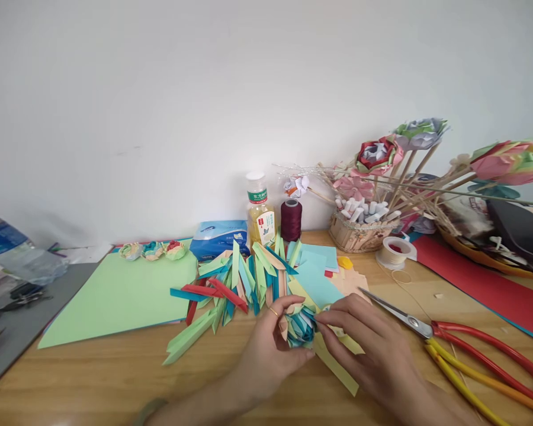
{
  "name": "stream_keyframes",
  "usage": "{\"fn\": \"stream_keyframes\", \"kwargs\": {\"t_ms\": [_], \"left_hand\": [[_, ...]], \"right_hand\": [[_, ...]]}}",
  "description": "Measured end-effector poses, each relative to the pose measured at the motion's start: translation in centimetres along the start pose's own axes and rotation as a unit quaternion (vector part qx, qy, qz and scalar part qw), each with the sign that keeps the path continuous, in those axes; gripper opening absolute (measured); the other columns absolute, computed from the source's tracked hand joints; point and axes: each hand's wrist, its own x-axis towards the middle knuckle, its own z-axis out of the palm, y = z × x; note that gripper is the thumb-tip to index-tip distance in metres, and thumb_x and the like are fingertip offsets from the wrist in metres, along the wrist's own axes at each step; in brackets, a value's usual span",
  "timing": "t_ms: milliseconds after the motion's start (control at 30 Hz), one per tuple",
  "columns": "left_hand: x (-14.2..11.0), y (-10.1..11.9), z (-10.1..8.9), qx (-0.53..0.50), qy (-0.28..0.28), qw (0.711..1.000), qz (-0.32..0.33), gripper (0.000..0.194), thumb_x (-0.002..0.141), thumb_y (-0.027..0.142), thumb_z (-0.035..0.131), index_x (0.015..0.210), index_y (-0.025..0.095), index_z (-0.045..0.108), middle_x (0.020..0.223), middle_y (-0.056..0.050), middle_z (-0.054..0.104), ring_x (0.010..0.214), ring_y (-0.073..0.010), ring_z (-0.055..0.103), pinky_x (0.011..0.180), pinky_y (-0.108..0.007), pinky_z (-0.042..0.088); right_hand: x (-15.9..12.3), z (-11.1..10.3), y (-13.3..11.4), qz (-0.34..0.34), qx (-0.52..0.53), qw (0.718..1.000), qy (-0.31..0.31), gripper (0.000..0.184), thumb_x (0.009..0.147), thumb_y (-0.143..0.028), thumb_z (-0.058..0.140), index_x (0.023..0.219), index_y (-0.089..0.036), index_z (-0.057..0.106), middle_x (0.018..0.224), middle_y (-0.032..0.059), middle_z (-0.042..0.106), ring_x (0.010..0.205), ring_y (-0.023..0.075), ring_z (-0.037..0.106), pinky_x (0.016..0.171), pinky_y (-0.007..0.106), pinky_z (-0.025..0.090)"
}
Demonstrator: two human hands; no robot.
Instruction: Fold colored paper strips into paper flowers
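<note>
A folded paper flower (301,326) in blue, teal and peach sits in my left hand (273,334), its fingers and thumb curled around the flower's sides. My right hand (373,337) pinches at the flower's right edge with thumb and forefinger; whether a petal or something thin is between them is hard to see. Under the hands lies a pale yellow paper strip (337,364). Just behind, a heap of folded paper strips (235,278) in green, teal, red and peach is spread on the wooden table (115,384).
Scissors (420,325) with red and yellow handles lie open at right. Green sheets (128,296) hold three small paper flowers (153,251) at left. Behind stand a tissue pack (217,238), a bottle (261,216), a thread spool (291,220) and a basket (359,235) with paper flowers.
</note>
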Motion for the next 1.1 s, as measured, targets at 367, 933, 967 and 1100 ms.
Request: {"fn": "stream_keyframes", "kwargs": {"t_ms": [367, 933, 967, 1100], "left_hand": [[-0.2, -0.1, -0.2, 0.079, 0.004, 0.997, 0.017, 0.045, 0.063, 0.019, 0.069, 0.104, 0.021, 0.050, 0.099, -0.005, 0.054, 0.093, -0.0202, 0.051, 0.082, -0.031, 0.040], [-0.4, 0.4, 0.3, -0.032, -0.028, 0.998, -0.039, 0.049, 0.057, 0.017, 0.072, 0.098, 0.020, 0.046, 0.085, -0.001, 0.053, 0.079, -0.0146, 0.050, 0.070, -0.025, 0.040], [-0.4, 0.4, 0.3, -0.027, -0.025, 0.999, -0.037, 0.049, 0.057, 0.017, 0.072, 0.099, 0.020, 0.046, 0.085, -0.001, 0.053, 0.078, -0.0145, 0.050, 0.069, -0.025, 0.040], [-0.3, 0.1, 0.2, -0.010, -0.020, 0.999, -0.026, 0.050, 0.056, 0.017, 0.072, 0.099, 0.020, 0.047, 0.088, -0.001, 0.053, 0.079, -0.0153, 0.051, 0.071, -0.026, 0.040]], "right_hand": [[-0.1, 0.6, -0.5, 0.119, 0.011, 0.991, -0.065, 0.012, 0.082, -0.016, 0.045, 0.075, -0.020, 0.054, 0.062, -0.0023, 0.048, 0.050, 0.0096, 0.048, 0.046, 0.020, 0.039], [-1.0, 0.5, 0.1, -0.023, -0.060, 0.998, -0.012, 0.018, 0.077, -0.009, 0.055, 0.092, -0.019, 0.054, 0.073, 0.0023, 0.060, 0.062, 0.0122, 0.057, 0.056, 0.023, 0.046], [-1.0, 0.4, 0.2, -0.025, -0.059, 0.998, -0.014, 0.017, 0.078, -0.010, 0.056, 0.093, -0.019, 0.055, 0.074, 0.0027, 0.060, 0.063, 0.0124, 0.057, 0.056, 0.024, 0.046], [-0.2, -0.1, -0.2, -0.065, -0.088, 0.994, -0.016, 0.011, 0.083, -0.014, 0.052, 0.092, -0.018, 0.057, 0.069, 0.0031, 0.062, 0.059, 0.0134, 0.057, 0.052, 0.025, 0.045]]}}
